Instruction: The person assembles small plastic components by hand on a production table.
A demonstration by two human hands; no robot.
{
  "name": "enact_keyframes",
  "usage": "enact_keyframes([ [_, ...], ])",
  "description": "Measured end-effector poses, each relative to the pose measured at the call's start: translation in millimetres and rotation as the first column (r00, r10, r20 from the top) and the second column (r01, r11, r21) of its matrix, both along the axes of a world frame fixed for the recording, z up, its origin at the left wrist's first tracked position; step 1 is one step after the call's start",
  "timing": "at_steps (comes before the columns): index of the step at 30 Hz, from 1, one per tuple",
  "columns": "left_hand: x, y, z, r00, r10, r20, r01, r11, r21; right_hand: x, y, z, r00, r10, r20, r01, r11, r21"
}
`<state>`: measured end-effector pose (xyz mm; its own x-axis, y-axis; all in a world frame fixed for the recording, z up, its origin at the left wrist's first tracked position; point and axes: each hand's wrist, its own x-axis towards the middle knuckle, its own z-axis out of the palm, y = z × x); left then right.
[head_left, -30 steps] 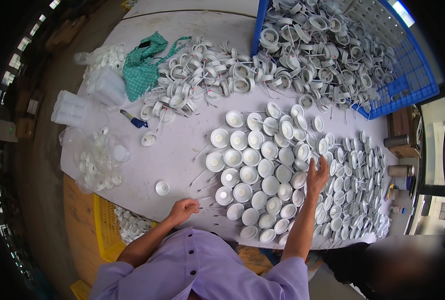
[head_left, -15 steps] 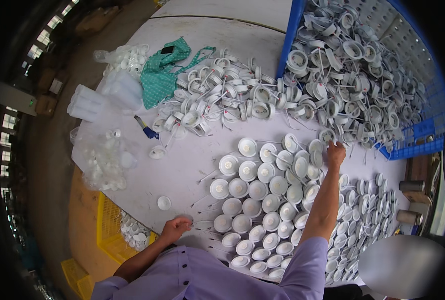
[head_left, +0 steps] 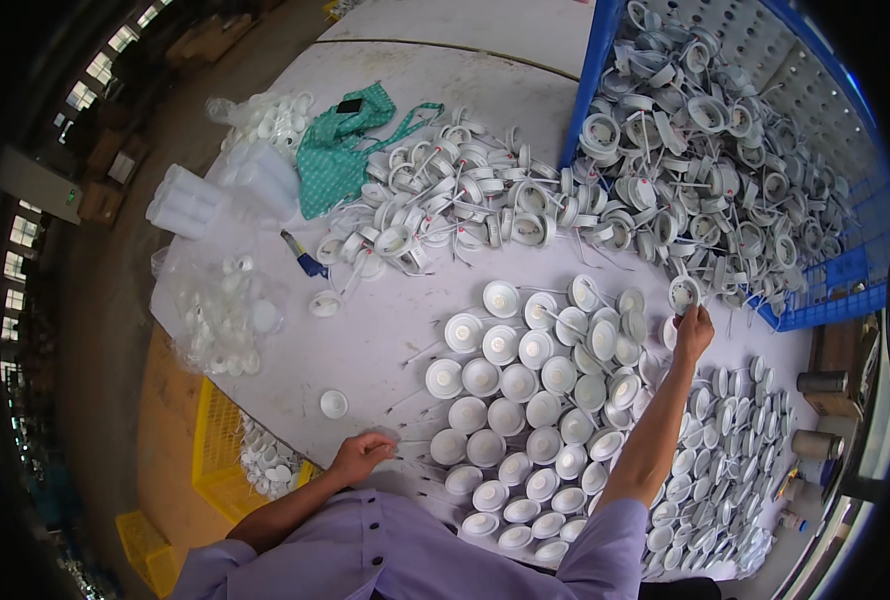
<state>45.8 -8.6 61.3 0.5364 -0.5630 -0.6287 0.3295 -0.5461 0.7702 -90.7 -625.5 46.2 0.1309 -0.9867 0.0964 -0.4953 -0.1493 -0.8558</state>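
Observation:
My right hand (head_left: pixel 694 333) is at the front of the blue crate, its fingers closed on the near edge of a round white downlight (head_left: pixel 684 293). The downlight's hollow side with the inner parts faces up. Left of that arm, downlights (head_left: pixel 518 383) lie in close rows, round faces up, with thin wires trailing left. My left hand (head_left: pixel 362 458) hovers by the wire ends at the near left of these rows, fingers loosely bent and apparently holding nothing. A single white round piece (head_left: pixel 334 403) lies on the table beyond it.
A blue crate (head_left: pixel 584 95) heaped with downlights stands far right. Loose downlights (head_left: pixel 455 185) pile beside a green dotted cloth (head_left: pixel 332 160). A blue-handled tool (head_left: pixel 307 258) and plastic bags of white parts (head_left: pixel 227 315) lie left. More downlights (head_left: pixel 710 455) stand right; a yellow basket (head_left: pixel 208 440) sits below the table edge.
My right hand has moved a little right and nearer, bringing the downlight away from the pile by the crate. The left hand has barely moved. The whole view has shifted slightly.

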Motion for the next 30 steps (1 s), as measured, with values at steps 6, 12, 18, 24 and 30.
enact_keyframes([
  [6, -1.8, -5.7, 23.5, 0.985, -0.114, 0.131, 0.118, 0.993, -0.025, -4.5, 85.1, 57.0, 0.944, 0.09, 0.318, -0.101, 0.995, 0.018],
  [12, 8.2, -39.5, 91.9, 0.813, -0.118, 0.57, 0.334, 0.896, -0.292, 17.4, 258.9, 113.5, 0.825, 0.565, 0.015, -0.565, 0.824, 0.034],
  [18, 25.1, 4.2, 101.8, 0.687, -0.191, 0.701, 0.538, 0.783, -0.313, 43.2, 420.5, 123.2, 0.216, 0.936, 0.277, -0.971, 0.177, 0.162],
  [24, 39.8, 79.8, 89.6, 0.816, -0.484, 0.318, 0.575, 0.742, -0.346, 71.7, 496.7, 126.0, 0.034, 0.952, 0.303, -0.97, -0.042, 0.239],
  [30, 51.2, 144.9, 40.6, 0.97, -0.236, -0.053, 0.174, 0.833, -0.525, 117.1, 537.1, 64.1, 0.349, 0.904, 0.248, -0.883, 0.228, 0.411],
])
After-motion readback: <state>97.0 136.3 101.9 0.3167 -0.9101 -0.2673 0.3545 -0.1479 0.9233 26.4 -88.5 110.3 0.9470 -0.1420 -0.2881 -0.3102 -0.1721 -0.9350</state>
